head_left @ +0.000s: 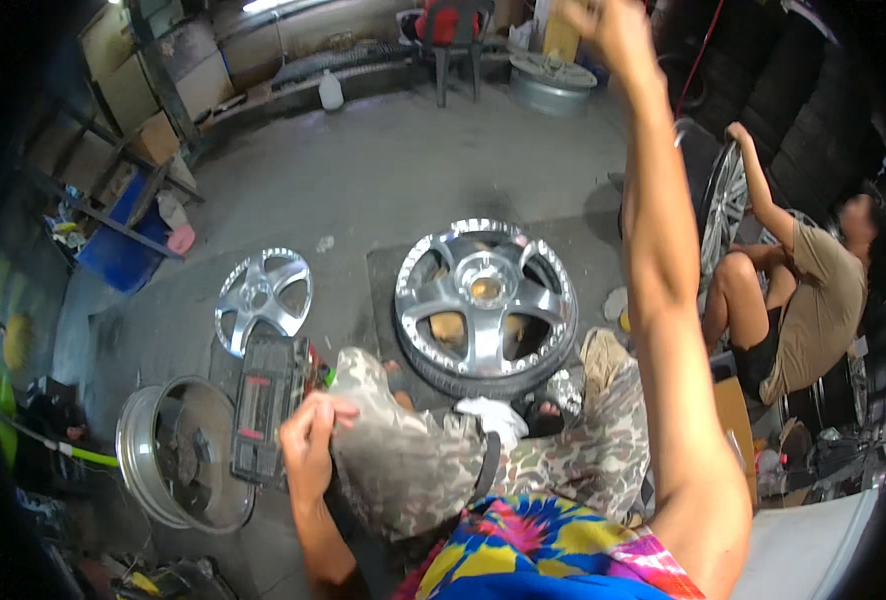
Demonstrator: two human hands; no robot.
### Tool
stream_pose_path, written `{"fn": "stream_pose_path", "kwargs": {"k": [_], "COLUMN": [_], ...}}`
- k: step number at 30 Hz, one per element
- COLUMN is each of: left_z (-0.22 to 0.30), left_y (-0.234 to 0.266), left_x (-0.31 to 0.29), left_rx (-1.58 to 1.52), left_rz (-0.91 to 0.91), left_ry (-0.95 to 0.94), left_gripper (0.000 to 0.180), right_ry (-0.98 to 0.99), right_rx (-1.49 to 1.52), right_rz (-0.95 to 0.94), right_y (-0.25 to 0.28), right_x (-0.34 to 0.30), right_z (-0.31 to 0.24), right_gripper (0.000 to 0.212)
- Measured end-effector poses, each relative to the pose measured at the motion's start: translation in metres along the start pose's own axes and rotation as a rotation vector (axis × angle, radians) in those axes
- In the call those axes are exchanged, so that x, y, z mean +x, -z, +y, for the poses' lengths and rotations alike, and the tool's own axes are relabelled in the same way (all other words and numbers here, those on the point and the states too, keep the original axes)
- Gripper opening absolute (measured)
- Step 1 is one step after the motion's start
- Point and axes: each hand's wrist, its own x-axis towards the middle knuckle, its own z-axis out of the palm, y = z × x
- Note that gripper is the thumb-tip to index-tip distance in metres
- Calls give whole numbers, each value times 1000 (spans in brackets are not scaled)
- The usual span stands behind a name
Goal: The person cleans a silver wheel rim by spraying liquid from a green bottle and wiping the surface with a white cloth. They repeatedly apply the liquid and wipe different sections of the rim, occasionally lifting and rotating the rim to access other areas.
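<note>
My left hand hovers beside my left knee, next to the black toolbox. Its fingers are curled together; whatever they may hold is hidden. My right arm is stretched far up, and my right hand is slightly blurred at the top edge, partly cut off. Some of its fingers stick out to the left, and no object shows in it. Between my legs a polished five-spoke wheel lies flat, with a tyre around it and small studs round its rim. Cardboard-coloured pieces show through the spokes.
A loose five-spoke wheel face and a bare rim barrel lie to the left. A person squats at the right, one hand on an upright wheel. Farther off are a white jug, a chair and another rim.
</note>
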Motion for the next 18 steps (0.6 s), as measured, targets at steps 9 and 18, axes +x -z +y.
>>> {"fn": "stream_pose_path", "kwargs": {"k": [9, 18], "left_z": [9, 43], "left_y": [-10, -60], "left_x": [2, 65], "left_rx": [230, 394], "left_rz": [74, -367], "left_ry": [-22, -145], "left_gripper": [21, 8], "right_ry": [-384, -635], "right_rx": [58, 362], "right_rz": [-515, -998], "right_y": [-29, -28], "right_x": [-256, -379], "right_z": [59, -15], "right_gripper": [20, 20]}}
